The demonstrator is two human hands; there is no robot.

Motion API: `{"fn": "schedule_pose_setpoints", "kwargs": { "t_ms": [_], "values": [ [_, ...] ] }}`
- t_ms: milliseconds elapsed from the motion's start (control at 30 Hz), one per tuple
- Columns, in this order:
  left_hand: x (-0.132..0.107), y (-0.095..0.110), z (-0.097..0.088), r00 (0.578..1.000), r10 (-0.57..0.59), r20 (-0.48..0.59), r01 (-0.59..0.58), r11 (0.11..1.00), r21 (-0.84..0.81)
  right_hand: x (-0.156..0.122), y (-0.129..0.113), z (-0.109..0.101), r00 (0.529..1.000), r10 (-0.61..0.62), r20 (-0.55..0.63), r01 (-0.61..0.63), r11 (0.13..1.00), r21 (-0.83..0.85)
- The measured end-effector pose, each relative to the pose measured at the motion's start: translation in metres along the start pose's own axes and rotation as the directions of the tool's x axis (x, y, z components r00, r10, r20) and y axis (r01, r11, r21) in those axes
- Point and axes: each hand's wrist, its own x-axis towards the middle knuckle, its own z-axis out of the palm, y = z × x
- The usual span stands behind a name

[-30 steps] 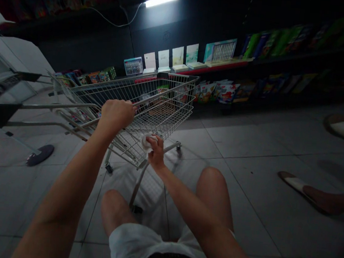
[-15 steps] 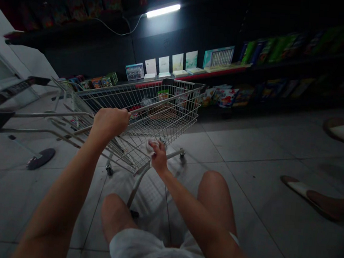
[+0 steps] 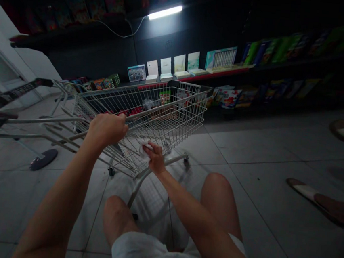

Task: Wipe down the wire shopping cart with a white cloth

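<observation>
A metal shopping cart stands sideways in front of me, its wire basket in front of the shelves. My left hand is closed around the cart's upper side rail. Lower down, my right hand pinches a crumpled whitish cloth against the wires of the basket's near side. The fingers hide part of the cloth, and the dim light blurs its edges. Below the basket, a front wheel rests on the floor.
Dark shelves behind the cart carry upright books, a boxed set and packaged goods. A lit tube lamp hangs above. A round post base stands at left. Another person's sandaled foot is on the tiles at right.
My right hand has shifted slightly left and down along the wires with the cloth. My left hand keeps its grip on the rail. The view has shifted slightly.
</observation>
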Motion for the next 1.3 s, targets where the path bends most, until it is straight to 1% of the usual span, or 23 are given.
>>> {"fn": "schedule_pose_setpoints", "kwargs": {
  "t_ms": [67,100,133,200,267,300,367,433,500,533,600,667,733,833,900,933,967,1000,1067,1133,1167,1233,1300],
  "values": [
    [0.0,-0.001,0.001,1.0,0.0,-0.01,0.0,1.0,-0.002,-0.029,0.021,0.004,0.993,0.098,0.07,-0.099,0.995,0.014],
    [0.0,-0.001,0.002,1.0,0.002,-0.018,-0.002,1.0,-0.006,-0.038,0.027,0.003,0.988,0.13,0.088,-0.132,0.991,0.018],
    [0.0,-0.002,0.002,1.0,0.005,-0.023,-0.006,1.0,-0.013,-0.044,0.029,0.0,0.984,0.151,0.092,-0.153,0.988,0.019],
    [0.0,-0.002,0.002,1.0,0.007,-0.021,-0.008,1.0,-0.025,-0.039,0.023,-0.013,0.987,0.156,0.032,-0.157,0.987,0.025],
    [-0.001,-0.002,0.002,1.0,-0.003,-0.008,0.003,1.0,-0.028,-0.017,0.001,-0.03,0.991,0.113,-0.065,-0.11,0.993,0.044],
    [-0.001,-0.002,0.002,1.0,-0.011,-0.007,0.011,1.0,-0.026,-0.001,-0.014,-0.039,0.991,0.069,-0.115,-0.064,0.997,0.051],
    [-0.002,-0.001,0.002,1.0,-0.022,-0.021,0.022,1.0,-0.018,0.035,-0.044,-0.055,0.985,-0.051,-0.163,0.059,0.997,0.045],
    [-0.003,-0.001,0.003,0.999,-0.028,-0.035,0.027,1.0,-0.012,0.064,-0.066,-0.063,0.969,-0.167,-0.18,0.173,0.985,0.015],
    [-0.004,0.0,0.004,0.999,-0.031,-0.035,0.031,0.999,-0.01,0.077,-0.07,-0.059,0.953,-0.245,-0.178,0.245,0.969,-0.02],
    [-0.004,0.0,0.004,0.999,-0.032,-0.033,0.032,0.999,-0.01,0.076,-0.066,-0.054,0.95,-0.263,-0.166,0.261,0.965,-0.036],
    [-0.006,-0.001,0.005,0.999,-0.035,-0.029,0.035,0.999,-0.01,0.059,-0.049,-0.038,0.961,-0.251,-0.117,0.245,0.968,-0.06],
    [-0.007,-0.004,0.007,0.999,-0.038,-0.026,0.038,0.999,-0.008,0.031,-0.026,-0.022,0.981,-0.189,-0.038,0.186,0.98,-0.072],
    [-0.008,-0.007,0.008,0.999,-0.035,-0.027,0.035,0.999,-0.003,0.002,-0.006,-0.011,0.993,-0.106,0.049,0.11,0.991,-0.079],
    [-0.009,-0.014,0.011,0.999,-0.023,-0.042,0.023,1.0,0.005,-0.027,0.016,-0.006,0.98,-0.034,0.194,0.05,0.996,-0.079],
    [-0.01,-0.018,0.013,0.999,-0.024,-0.038,0.024,1.0,0.003,-0.035,0.023,-0.008,0.961,-0.022,0.274,0.044,0.996,-0.072],
    [-0.011,-0.02,0.014,0.999,-0.028,-0.033,0.028,1.0,0.002,-0.035,0.025,-0.011,0.956,-0.02,0.291,0.042,0.997,-0.068],
    [-0.012,-0.022,0.015,0.999,-0.033,-0.026,0.033,0.999,-0.001,-0.034,0.024,-0.014,0.96,-0.021,0.278,0.04,0.997,-0.062],
    [-0.013,-0.024,0.017,0.999,-0.034,-0.021,0.034,0.999,-0.005,-0.03,0.02,-0.018,0.972,-0.03,0.234,0.043,0.998,-0.049],
    [-0.014,-0.028,0.019,0.999,-0.041,-0.011,0.041,0.999,-0.011,-0.016,0.006,-0.03,0.996,-0.066,0.061,0.066,0.998,-0.009],
    [-0.016,-0.032,0.022,0.999,-0.055,0.002,0.055,0.998,-0.015,0.008,-0.015,-0.045,0.984,-0.116,-0.137,0.119,0.993,0.013],
    [-0.017,-0.033,0.024,0.998,-0.064,0.007,0.064,0.998,-0.015,0.022,-0.025,-0.053,0.969,-0.14,-0.202,0.144,0.99,0.004],
    [-0.018,-0.036,0.026,0.997,-0.079,0.007,0.079,0.997,-0.017,0.049,-0.04,-0.063,0.952,-0.18,-0.248,0.174,0.984,-0.049],
    [-0.021,-0.038,0.029,0.996,-0.089,-0.002,0.089,0.996,-0.025,0.066,-0.043,-0.064,0.952,-0.205,-0.228,0.181,0.976,-0.122]
  ]
}}
